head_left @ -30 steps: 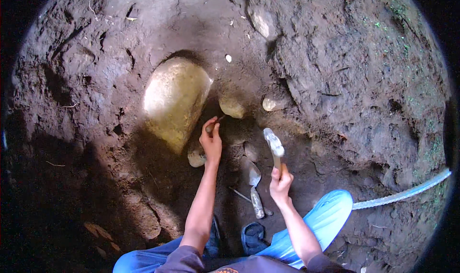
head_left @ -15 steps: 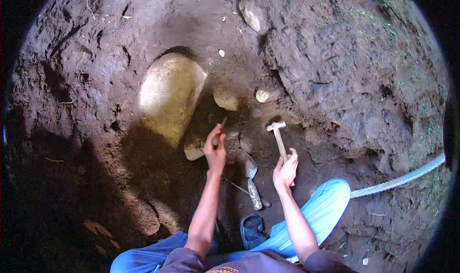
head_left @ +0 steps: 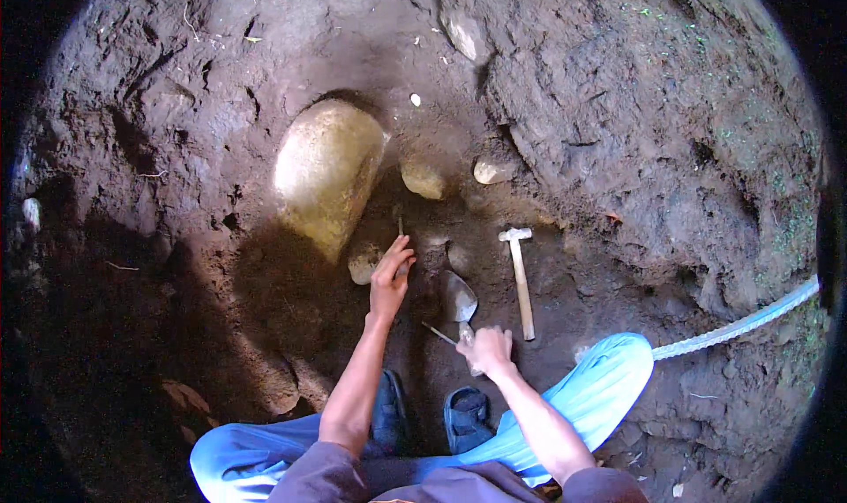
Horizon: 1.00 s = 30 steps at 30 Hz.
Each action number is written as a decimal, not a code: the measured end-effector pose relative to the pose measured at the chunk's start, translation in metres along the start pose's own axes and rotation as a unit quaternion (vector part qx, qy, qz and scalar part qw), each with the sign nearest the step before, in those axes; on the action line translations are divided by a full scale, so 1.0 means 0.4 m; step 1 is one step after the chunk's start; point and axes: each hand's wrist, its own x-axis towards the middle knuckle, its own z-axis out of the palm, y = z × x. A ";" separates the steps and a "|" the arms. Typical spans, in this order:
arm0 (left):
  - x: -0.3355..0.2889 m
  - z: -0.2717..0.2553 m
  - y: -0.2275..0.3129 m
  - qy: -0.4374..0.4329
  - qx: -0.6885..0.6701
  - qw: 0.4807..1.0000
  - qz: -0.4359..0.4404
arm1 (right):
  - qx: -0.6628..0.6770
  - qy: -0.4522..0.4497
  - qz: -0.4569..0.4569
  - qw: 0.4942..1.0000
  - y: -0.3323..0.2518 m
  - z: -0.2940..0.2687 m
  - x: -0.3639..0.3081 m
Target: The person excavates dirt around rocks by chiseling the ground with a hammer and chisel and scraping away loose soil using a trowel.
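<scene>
At 12 o'clock off your left grip (head_left: 391, 276), the thin tool (head_left: 400, 224) it's pinching points away, probably for clearance, while your right grip (head_left: 487, 351) covers the trowel (head_left: 460, 302) handle (can't tell if closed), hammer (head_left: 520, 282) at that hand's 1 o'clock.

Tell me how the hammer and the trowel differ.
The hammer has a small metal head set crosswise; the trowel has a broad, flat blade. No hand touches the hammer, whereas the right hand partly covers the trowel's handle. The hammer's pale handle shows along its length; the trowel's shows only in part. Both are on the soil, working ends away from the person.
</scene>
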 end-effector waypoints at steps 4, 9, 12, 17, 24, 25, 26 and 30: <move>0.039 -0.040 -0.003 -0.071 0.058 0.995 0.051 | 0.263 0.107 0.019 0.959 0.042 -0.004 0.005; 0.069 -0.158 0.007 -0.127 0.148 0.979 0.060 | 0.208 0.226 -0.019 0.951 -0.041 -0.168 -0.020; 0.085 -0.239 0.020 -0.193 0.182 0.962 0.060 | 0.224 0.245 -0.012 0.943 -0.073 -0.196 0.033; 0.198 -0.297 0.181 -0.331 0.243 0.905 0.107 | 0.244 0.251 -0.008 0.937 -0.087 -0.163 0.134; 0.205 -0.384 0.210 -0.280 0.214 0.935 -0.050 | 0.153 0.191 -0.012 0.970 -0.171 -0.163 0.197; 0.201 -0.386 0.200 -0.274 0.220 0.932 -0.089 | 0.145 0.186 -0.009 0.972 -0.163 -0.155 0.197; 0.223 -0.373 0.228 -0.274 0.225 0.930 -0.092 | 0.132 0.189 -0.042 0.972 -0.154 -0.149 0.201; 0.241 -0.333 0.210 -0.250 0.155 0.952 -0.082 | 0.139 0.213 -0.053 0.966 -0.162 -0.163 0.233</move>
